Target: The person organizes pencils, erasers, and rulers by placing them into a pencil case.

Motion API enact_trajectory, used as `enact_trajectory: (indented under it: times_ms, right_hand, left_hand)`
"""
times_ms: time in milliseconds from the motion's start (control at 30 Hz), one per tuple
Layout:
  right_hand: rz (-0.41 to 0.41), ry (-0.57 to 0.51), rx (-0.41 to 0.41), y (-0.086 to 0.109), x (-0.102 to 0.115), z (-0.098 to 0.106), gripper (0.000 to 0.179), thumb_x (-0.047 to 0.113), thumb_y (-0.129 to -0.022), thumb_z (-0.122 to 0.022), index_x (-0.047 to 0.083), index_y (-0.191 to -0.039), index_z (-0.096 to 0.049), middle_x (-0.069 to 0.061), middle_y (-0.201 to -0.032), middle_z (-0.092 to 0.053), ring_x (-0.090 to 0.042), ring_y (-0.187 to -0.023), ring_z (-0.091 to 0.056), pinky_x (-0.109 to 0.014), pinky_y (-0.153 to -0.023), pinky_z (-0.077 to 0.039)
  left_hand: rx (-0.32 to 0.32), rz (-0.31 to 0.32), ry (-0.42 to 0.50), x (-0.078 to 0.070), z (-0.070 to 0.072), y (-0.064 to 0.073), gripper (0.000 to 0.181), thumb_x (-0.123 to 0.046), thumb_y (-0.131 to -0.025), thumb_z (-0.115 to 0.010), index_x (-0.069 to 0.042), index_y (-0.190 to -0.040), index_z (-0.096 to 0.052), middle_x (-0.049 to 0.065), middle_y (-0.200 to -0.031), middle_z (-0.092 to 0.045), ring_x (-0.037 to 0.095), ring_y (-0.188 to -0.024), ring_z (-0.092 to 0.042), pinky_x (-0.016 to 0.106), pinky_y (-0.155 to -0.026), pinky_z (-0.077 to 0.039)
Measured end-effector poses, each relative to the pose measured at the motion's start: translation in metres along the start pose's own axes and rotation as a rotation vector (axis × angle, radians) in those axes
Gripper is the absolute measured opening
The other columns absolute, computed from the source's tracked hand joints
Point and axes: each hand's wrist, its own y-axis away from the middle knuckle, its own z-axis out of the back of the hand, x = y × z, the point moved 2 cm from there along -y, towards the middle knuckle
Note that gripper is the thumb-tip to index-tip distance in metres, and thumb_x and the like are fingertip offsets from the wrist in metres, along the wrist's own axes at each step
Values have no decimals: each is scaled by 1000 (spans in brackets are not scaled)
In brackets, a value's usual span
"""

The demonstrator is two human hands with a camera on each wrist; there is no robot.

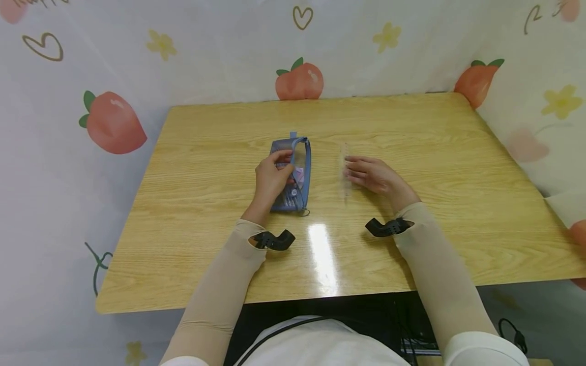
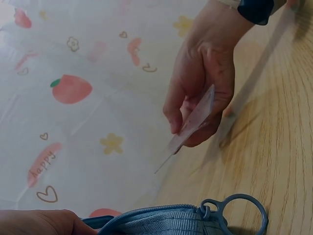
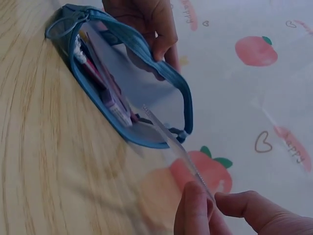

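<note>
A blue zippered pencil case (image 1: 307, 178) lies on the table with its mouth unzipped. My left hand (image 1: 270, 178) pinches the upper edge of that mouth, fingers and thumb on either side of the fabric. In the right wrist view, pens (image 3: 90, 66) and a small purple-and-white block (image 3: 117, 110) show inside the case. To the right of the case, my right hand (image 1: 373, 175) pinches a clear plastic ruler (image 3: 168, 134) between thumb and fingers. The ruler is held on edge above the table, and its far end overlaps the case's opening in the right wrist view.
The wooden table (image 1: 206, 203) reaches a white curtain (image 1: 229, 51) printed with peaches at the back and sides. A zipper pull ring (image 2: 244, 198) sticks out from the case's near end. Black wrist mounts (image 1: 274, 240) sit on both forearms.
</note>
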Motion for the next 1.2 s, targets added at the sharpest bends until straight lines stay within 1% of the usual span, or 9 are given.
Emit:
enact_trajectory:
  times_ms: [100, 267, 400, 533, 700, 767, 933, 1133, 1200]
  right_hand:
    - [5, -6, -9, -3, -1, -6, 46, 3, -102, -47, -2, -146, -36, -3, -99, -67, -12, -87, -68, -21, -79, -61]
    - [-11, -24, -12, -7, -2, -13, 35, 3, -102, -47, 1, -137, -45, -4, -95, -68, -12, -85, -69, -21, -75, -61]
    - [-20, -38, -5, -9, -4, -18, 32, 3, -102, -46, 2, -134, -47, -4, -93, -70, -12, -85, -70, -21, -74, -61]
    - [-23, -36, -5, -11, -7, -22, 33, 3, -102, -45, 2, -135, -45, -4, -93, -70, -12, -84, -70, -20, -73, -61]
    - [-22, -31, 12, -15, -10, -28, 42, 2, -102, -44, -2, -144, -38, -4, -93, -70, -12, -84, -70, -20, -75, -61]
    - [-21, -35, 14, -17, -11, -32, 42, 1, -102, -44, -3, -144, -38, -4, -93, -70, -12, -84, -70, -20, -75, -61]
    - [-17, -54, -8, -20, -14, -42, 31, -1, -101, -45, -3, -132, -49, -5, -94, -69, -13, -82, -70, -21, -73, -61]
    - [-7, -66, -38, -22, -20, -53, 29, 1, -101, -47, -6, -129, -53, -7, -96, -67, -14, -81, -70, -21, -74, -62]
    - [-2, -58, -53, -22, -22, -56, 23, 2, -101, -47, -5, -122, -55, -7, -94, -65, -13, -79, -70, -20, -73, -62]
  left_hand:
    - [6, -1, 2, 0, 0, -1, 39, -3, -87, -62, -8, -125, -67, 11, -112, -68, 21, -83, -70, 24, -56, -62]
    - [6, 3, -3, 1, 0, -1, 39, -2, -87, -62, -9, -125, -67, 11, -112, -68, 20, -84, -69, 24, -56, -62]
    - [4, 0, -9, 0, 0, -1, 39, -3, -87, -63, -9, -125, -67, 11, -112, -68, 21, -84, -70, 23, -56, -62]
    - [10, 0, -1, 0, -1, 0, 40, -2, -87, -62, -8, -126, -67, 12, -113, -68, 22, -86, -70, 23, -56, -62]
    - [6, 7, 12, 0, -1, -1, 39, -2, -87, -62, -9, -125, -67, 11, -113, -68, 22, -87, -70, 24, -57, -62]
    - [4, 9, 14, 0, -1, -1, 39, -2, -87, -63, -9, -125, -67, 11, -113, -68, 22, -87, -70, 24, -58, -62]
    - [3, 9, 7, -1, 0, 0, 39, -2, -87, -63, -9, -125, -67, 11, -113, -68, 22, -87, -70, 24, -58, -62]
    - [5, 13, 8, -2, -1, 3, 40, -2, -87, -62, -9, -126, -66, 11, -114, -68, 23, -87, -70, 25, -58, -62]
    - [9, 17, 13, -3, -2, 3, 40, -3, -87, -62, -9, -126, -66, 11, -114, -68, 23, -88, -70, 26, -58, -63]
